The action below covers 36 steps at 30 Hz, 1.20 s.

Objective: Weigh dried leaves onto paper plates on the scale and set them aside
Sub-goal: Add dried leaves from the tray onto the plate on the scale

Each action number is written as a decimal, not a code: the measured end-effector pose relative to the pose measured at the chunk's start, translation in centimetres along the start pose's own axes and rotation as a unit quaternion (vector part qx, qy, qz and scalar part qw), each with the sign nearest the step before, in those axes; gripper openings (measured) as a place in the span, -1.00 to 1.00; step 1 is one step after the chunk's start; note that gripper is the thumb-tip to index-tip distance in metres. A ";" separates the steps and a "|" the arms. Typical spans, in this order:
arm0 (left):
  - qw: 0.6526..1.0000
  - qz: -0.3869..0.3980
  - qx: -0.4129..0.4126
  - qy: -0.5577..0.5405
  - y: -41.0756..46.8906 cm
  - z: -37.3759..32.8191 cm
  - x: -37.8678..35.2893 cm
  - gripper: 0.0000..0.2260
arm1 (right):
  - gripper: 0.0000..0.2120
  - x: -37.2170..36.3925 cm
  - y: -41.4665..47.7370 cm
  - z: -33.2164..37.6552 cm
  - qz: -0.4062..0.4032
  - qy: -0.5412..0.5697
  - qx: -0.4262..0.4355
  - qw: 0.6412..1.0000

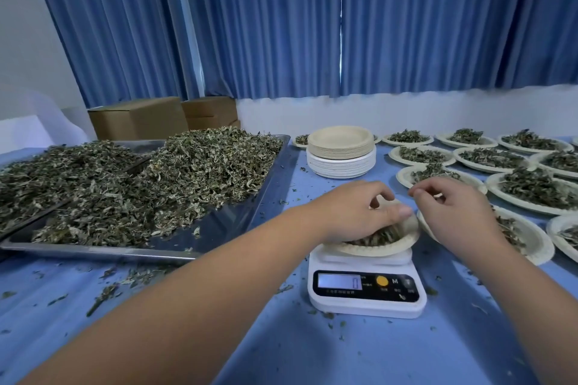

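left hand [353,212] curls its fingers over dried leaves [380,236] on a paper plate [375,251] atop the scale [366,306] near the table's [275,341] front edge — grip unclear — right hand [453,209] beside it, thumb and forefinger pinched together.

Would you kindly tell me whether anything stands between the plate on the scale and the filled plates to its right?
Only the right hand, held above the gap; the plate on the scale lies right beside the nearest filled plate.

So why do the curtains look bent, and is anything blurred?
Head view: the wide-angle lens bows the blue curtains; light is soft and even, shadows faint; the metal tray shows a dull sheen; small print under the scale display is blurred.
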State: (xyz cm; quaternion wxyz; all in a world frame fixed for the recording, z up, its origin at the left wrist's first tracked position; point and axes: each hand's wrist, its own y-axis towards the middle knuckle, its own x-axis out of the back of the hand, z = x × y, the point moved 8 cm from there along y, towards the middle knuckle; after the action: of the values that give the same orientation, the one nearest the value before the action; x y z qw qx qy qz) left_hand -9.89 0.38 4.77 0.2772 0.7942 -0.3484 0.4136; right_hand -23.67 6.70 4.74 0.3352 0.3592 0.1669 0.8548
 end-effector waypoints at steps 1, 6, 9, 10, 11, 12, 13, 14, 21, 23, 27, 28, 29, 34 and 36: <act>1.000 0.001 -0.010 0.012 -0.2 0.0 0.1 -0.55 | -0.81 0.0 0.0 0.1 0.001 0.001 0.002 1.000; 0.996 -0.075 -0.037 0.016 -1.8 1.7 2.9 -0.63 | -0.84 0.0 -0.3 0.6 0.007 -0.003 0.002 1.000; 0.987 -0.149 0.007 0.056 -3.3 5.2 6.3 -0.70 | -0.84 0.1 -0.6 1.5 -0.002 -0.004 0.016 1.000; 0.982 -0.173 0.035 0.065 -3.9 6.9 7.5 -0.73 | -0.84 0.0 -0.7 1.9 -0.005 -0.005 0.024 1.000; 0.976 -0.194 0.066 0.078 -4.5 8.6 8.6 -0.75 | -0.84 0.0 -0.8 2.3 -0.007 -0.005 0.032 0.999; 0.968 -0.205 0.101 0.102 -5.1 10.5 9.5 -0.76 | -0.84 -0.1 -0.9 2.6 -0.008 -0.004 0.041 0.999; 0.959 -0.203 0.141 0.138 -5.7 12.5 10.3 -0.75 | -0.83 -0.3 -1.0 2.9 -0.006 -0.006 0.050 0.999; 0.946 -0.188 0.190 0.182 -6.3 14.5 10.9 -0.71 | -0.84 -0.4 -1.0 3.2 -0.003 -0.009 0.057 0.998; 0.870 -0.020 0.449 0.205 -11.6 26.3 12.3 -0.36 | -0.84 -0.8 -0.9 3.5 0.007 -0.018 0.071 0.997; 0.885 0.030 0.435 0.165 -11.7 27.0 11.2 -0.39 | -0.84 -0.9 -1.0 3.7 0.007 -0.021 0.078 0.997; 0.926 0.021 0.357 0.119 -10.7 25.2 10.5 -0.59 | -0.84 -1.0 -1.2 4.1 0.003 -0.026 0.086 0.996; 0.935 0.013 0.338 0.108 -10.4 24.5 10.6 -0.63 | -0.84 -1.0 -1.3 4.3 0.002 -0.029 0.091 0.995; 0.942 0.007 0.317 0.106 -10.2 23.7 10.6 -0.65 | -0.84 -1.0 -1.5 4.7 0.001 -0.032 0.099 0.995; 0.964 -0.046 0.236 0.114 -11.1 20.6 11.7 -0.69 | -0.88 -1.6 -3.2 7.7 -0.003 -0.049 0.164 0.985; 0.964 -0.076 0.213 0.142 -12.4 19.7 13.1 -0.73 | -0.88 -1.8 -4.4 9.5 -0.012 -0.044 0.209 0.977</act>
State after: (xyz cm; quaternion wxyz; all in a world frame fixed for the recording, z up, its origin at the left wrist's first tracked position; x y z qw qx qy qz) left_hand 14.39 -10.68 4.06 0.1787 0.7917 -0.1481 0.5651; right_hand -13.89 9.05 8.03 0.2697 0.4570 0.3311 0.7803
